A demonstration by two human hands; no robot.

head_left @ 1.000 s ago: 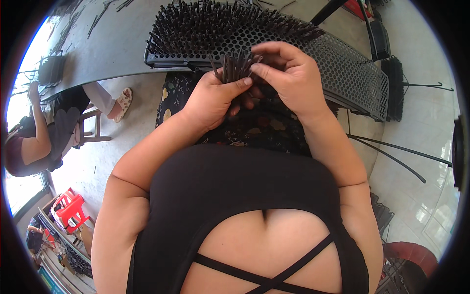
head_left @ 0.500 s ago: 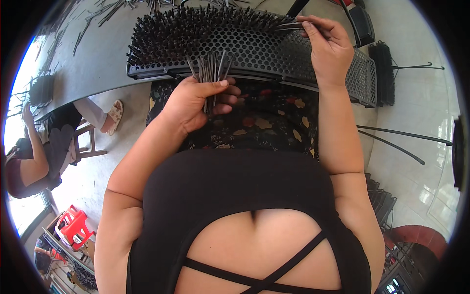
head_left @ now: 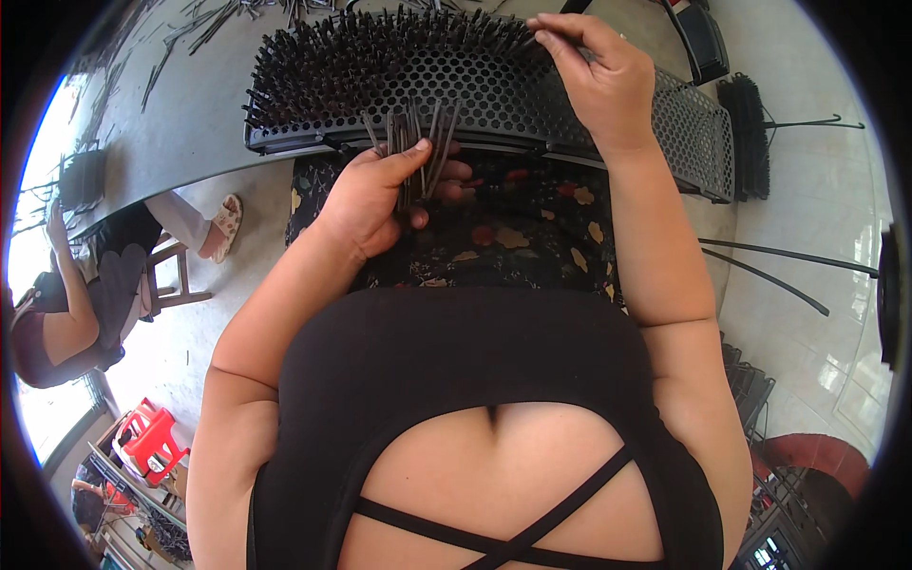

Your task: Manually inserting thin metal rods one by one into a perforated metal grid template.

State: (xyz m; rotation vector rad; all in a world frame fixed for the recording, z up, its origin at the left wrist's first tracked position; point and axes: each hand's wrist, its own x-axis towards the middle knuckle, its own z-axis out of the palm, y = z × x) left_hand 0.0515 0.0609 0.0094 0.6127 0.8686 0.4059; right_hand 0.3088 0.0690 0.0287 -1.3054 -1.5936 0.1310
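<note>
My left hand is closed around a loose bundle of thin dark strips, which fan upward between thumb and fingers at the near edge of a black perforated panel. The panel is full of round holes. Short dark bristle-like tufts stand densely over its left part and along its far side. At the far edge, where the tufts end, my right hand pinches a thin dark strip with thumb and forefinger. Most of that strip is hidden by the fingertips.
A grey table with scattered dark strips lies at the left. Another person sits there. A red plastic stool stands at lower left. To the right are a black brush and long black rods.
My right hand has shifted left along the panel's far edge, to the end of the tufts. The strips in my left hand have fanned wider as its thumb and fingers moved.
</note>
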